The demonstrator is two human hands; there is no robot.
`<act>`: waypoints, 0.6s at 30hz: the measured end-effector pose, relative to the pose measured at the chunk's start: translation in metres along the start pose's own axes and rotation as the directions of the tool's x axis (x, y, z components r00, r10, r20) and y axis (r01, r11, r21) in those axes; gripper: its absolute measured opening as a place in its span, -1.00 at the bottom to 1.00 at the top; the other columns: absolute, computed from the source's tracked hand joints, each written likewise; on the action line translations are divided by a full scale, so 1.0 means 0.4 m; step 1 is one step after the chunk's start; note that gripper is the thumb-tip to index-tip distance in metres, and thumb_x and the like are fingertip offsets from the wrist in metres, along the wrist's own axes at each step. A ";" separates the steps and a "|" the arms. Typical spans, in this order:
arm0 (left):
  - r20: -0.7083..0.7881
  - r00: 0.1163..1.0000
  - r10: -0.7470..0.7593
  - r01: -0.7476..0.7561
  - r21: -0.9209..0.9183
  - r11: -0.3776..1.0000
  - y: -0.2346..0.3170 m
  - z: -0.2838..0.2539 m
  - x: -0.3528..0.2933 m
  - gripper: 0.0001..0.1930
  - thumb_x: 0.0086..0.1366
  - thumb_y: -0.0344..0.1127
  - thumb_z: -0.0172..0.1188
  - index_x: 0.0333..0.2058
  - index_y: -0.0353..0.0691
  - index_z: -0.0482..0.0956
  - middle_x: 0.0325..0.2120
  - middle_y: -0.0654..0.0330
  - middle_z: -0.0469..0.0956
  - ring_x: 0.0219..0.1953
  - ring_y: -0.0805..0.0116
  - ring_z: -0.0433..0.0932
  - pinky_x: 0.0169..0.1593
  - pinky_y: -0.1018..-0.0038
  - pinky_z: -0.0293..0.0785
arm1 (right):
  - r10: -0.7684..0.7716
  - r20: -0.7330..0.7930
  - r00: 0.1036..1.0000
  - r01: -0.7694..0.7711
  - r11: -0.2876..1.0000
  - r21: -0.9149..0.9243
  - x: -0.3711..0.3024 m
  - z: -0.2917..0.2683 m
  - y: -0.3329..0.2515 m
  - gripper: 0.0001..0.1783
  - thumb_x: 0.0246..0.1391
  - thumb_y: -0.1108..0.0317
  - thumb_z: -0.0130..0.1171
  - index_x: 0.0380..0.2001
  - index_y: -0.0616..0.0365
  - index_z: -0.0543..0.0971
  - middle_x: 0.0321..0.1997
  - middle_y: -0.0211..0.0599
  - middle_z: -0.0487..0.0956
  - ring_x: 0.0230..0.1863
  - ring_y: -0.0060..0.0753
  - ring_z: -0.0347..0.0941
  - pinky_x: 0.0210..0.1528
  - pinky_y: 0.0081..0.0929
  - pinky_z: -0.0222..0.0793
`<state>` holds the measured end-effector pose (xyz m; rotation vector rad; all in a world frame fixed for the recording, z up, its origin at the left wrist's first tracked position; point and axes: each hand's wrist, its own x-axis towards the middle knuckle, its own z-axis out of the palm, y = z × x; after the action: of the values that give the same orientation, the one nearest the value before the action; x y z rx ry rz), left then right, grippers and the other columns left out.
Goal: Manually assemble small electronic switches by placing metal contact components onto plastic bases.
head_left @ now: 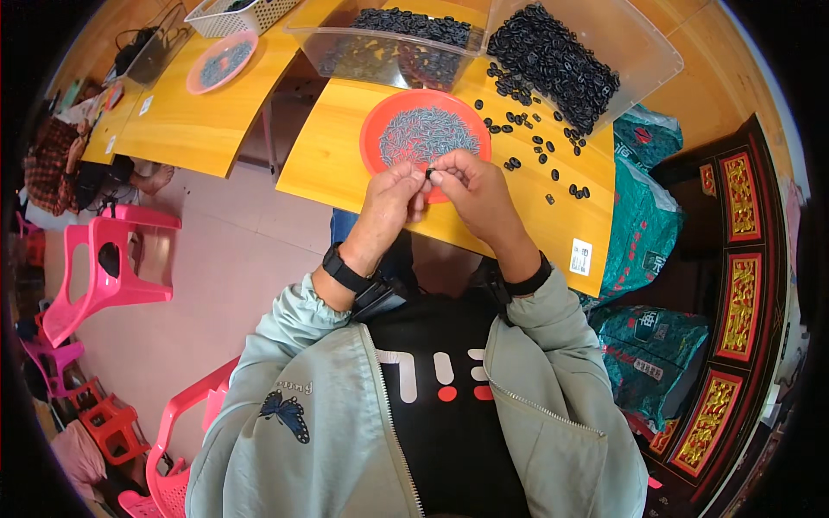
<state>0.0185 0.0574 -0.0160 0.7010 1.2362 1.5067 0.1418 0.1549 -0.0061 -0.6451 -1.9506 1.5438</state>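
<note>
My left hand point(393, 203) and my right hand point(475, 192) meet over the near rim of a red plastic plate point(374, 129). Between their fingertips is a small black plastic part point(429, 173), pinched from both sides; its exact shape is mostly covered by the fingers. Many small grey metal pins or screws point(427, 134) lie heaped in the plate. To the right of the plate, loose black oval pieces point(538, 140) with holes are scattered on the yellow table point(324, 147).
Behind the plate stands a clear bin point(384, 56) of black pieces; another clear bin point(643, 52) lies tipped toward the table. Green sacks point(639, 233) stand by the right edge. A second table point(186, 121) holds a pink plate point(200, 78). Pink chairs point(117, 272) stand left. Another person sits far left.
</note>
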 end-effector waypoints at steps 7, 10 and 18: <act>0.088 0.991 -0.106 0.123 -0.225 0.967 -0.004 -0.018 0.005 -0.86 0.28 -0.28 -0.07 -0.40 -0.19 0.39 -0.66 0.28 0.40 -0.67 0.48 0.37 -0.57 0.63 0.27 | -0.316 0.082 0.945 0.324 0.885 -0.335 -0.011 -0.008 -0.024 -0.89 -0.05 0.53 0.05 -0.40 0.17 0.53 -0.48 -0.21 0.50 -0.42 -0.23 0.48 -0.39 -0.47 0.37; 0.111 0.990 -0.087 0.112 -0.246 0.963 -0.002 -0.017 0.003 -0.88 0.27 -0.30 -0.06 -0.39 -0.19 0.38 -0.66 0.27 0.40 -0.67 0.48 0.37 -0.56 0.62 0.28 | -0.334 0.064 0.941 0.338 0.899 -0.279 -0.013 -0.007 -0.019 -0.86 -0.06 0.54 0.06 -0.38 0.17 0.55 -0.48 -0.22 0.50 -0.42 -0.26 0.48 -0.39 -0.47 0.37; -0.038 0.998 0.056 -0.058 -0.073 0.996 -0.008 -0.015 0.006 -0.92 0.25 -0.35 -0.06 -0.42 -0.18 0.35 -0.65 0.31 0.36 -0.65 0.53 0.33 -0.55 0.64 0.25 | -0.216 -0.036 0.976 0.208 0.965 -0.160 -0.011 -0.004 0.002 -0.84 -0.03 0.51 0.08 -0.33 0.22 0.58 -0.41 -0.27 0.57 -0.37 -0.44 0.50 -0.32 -0.55 0.40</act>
<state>0.0137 0.0574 -0.0211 0.6676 1.1896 1.6103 0.1459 0.1533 -0.0072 -0.5148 -2.0406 1.2426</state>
